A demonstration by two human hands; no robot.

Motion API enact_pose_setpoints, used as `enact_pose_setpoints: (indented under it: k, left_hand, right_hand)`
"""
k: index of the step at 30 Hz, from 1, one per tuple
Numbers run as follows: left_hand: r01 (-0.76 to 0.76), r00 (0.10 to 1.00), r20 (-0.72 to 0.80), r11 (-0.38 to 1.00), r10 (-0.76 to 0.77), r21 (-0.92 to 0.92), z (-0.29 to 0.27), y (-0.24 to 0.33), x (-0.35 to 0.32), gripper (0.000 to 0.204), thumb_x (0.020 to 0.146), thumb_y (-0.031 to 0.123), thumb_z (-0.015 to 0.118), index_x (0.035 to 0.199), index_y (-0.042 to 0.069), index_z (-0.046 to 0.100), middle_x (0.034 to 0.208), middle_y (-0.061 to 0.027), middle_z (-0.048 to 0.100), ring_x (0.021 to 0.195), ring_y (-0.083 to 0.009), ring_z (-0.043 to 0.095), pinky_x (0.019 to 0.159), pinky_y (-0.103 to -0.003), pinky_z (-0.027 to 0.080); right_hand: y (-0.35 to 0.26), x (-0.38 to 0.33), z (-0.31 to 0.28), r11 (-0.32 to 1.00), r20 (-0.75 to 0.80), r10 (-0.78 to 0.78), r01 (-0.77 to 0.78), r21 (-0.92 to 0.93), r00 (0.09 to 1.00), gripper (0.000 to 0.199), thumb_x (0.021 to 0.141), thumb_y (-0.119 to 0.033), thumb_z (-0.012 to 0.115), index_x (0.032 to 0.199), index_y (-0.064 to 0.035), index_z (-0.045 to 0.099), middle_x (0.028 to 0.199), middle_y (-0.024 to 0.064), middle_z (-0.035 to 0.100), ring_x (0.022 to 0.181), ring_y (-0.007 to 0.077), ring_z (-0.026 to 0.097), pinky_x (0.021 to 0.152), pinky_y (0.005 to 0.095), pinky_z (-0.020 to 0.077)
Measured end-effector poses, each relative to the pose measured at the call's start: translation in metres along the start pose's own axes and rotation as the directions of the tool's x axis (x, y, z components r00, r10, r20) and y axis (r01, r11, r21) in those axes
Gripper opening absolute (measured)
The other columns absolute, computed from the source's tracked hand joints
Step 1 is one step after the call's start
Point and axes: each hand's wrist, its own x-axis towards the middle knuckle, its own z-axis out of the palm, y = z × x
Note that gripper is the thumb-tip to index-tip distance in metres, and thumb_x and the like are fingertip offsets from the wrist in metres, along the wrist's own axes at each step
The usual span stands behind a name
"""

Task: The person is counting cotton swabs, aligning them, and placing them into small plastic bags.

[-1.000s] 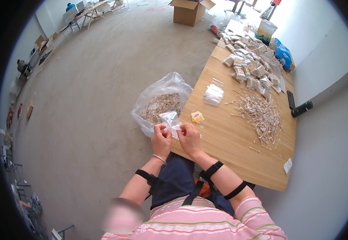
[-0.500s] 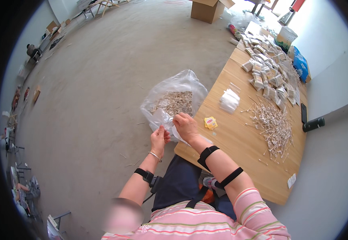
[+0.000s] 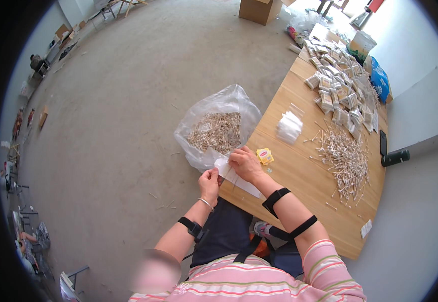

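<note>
The left hand pinches the lower left edge of a small plastic pouch between thumb and bent fingers, while the right hand has its fingers drawn narrow at the pouch's right side; whether they grip it cannot be made out. The pouch sits between the two hands, at the near left corner of the table, just beside a big clear sack; it looks thin, flat and whitish, and it is too small to tell whether its mouth is open. The sack is crinkled, soft-walled film, filled with a coarse jumble of short tan and whitish pieces. A smooth white sheet lies along the table's edge under the right wrist. The tabletop is pale wood with fine grain. On it rest a slippery-looking stack of clear bags, a loose heap of slim white-tipped cotton swabs, and a mound of boxy, film-wrapped packets with pale labels. Near the right hand, small yellow cards overlap, the top one bearing a red oval mark. A black phone and a dark cylindrical bottle lie by the wall.
</note>
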Motion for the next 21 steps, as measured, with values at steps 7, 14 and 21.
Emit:
enact_pose_setpoints:
  k: [7, 14, 21]
  left_hand:
    - [-0.100, 0.991, -0.088, 0.995, 0.100, 0.006, 0.009, -0.004, -0.004, 0.022, 0.091, 0.026, 0.062, 0.086, 0.005, 0.059, 0.071, 0.0024, 0.056, 0.061, -0.0057, 0.048, 0.056, -0.021, 0.041]
    - [-0.131, 0.985, -0.107, 0.990, 0.136, 0.058, 0.004, -0.007, -0.007, 0.020, 0.090, 0.024, 0.063, 0.085, 0.005, 0.060, 0.071, 0.0028, 0.056, 0.063, -0.0057, 0.047, 0.059, -0.021, 0.040]
    - [-0.194, 0.978, -0.004, 0.927, 0.206, 0.322, 0.022, -0.009, -0.030, 0.019, 0.087, 0.019, 0.066, 0.077, 0.003, 0.061, 0.070, 0.0038, 0.055, 0.065, -0.0059, 0.044, 0.060, -0.023, 0.038]
  right_hand:
    - [-0.009, 0.003, 0.016, 0.948, -0.134, 0.315, -0.307, 0.083, 0.939, 0.013, 0.078, -0.017, 0.059, 0.084, -0.0066, 0.065, 0.099, 0.0107, 0.060, 0.102, 0.0296, 0.051, 0.090, 0.0399, 0.0402]
    - [0.008, 0.001, 0.033, 0.948, -0.017, 0.311, -0.309, 0.075, 0.950, 0.016, 0.080, -0.016, 0.056, 0.087, -0.0058, 0.066, 0.109, 0.0075, 0.058, 0.110, 0.0312, 0.047, 0.094, 0.0425, 0.0374]
    - [0.021, -0.007, 0.029, 0.966, -0.130, 0.244, -0.230, 0.115, 0.961, 0.019, 0.074, -0.011, 0.055, 0.085, -0.0007, 0.065, 0.111, 0.0120, 0.059, 0.108, 0.0324, 0.049, 0.094, 0.0405, 0.0397]
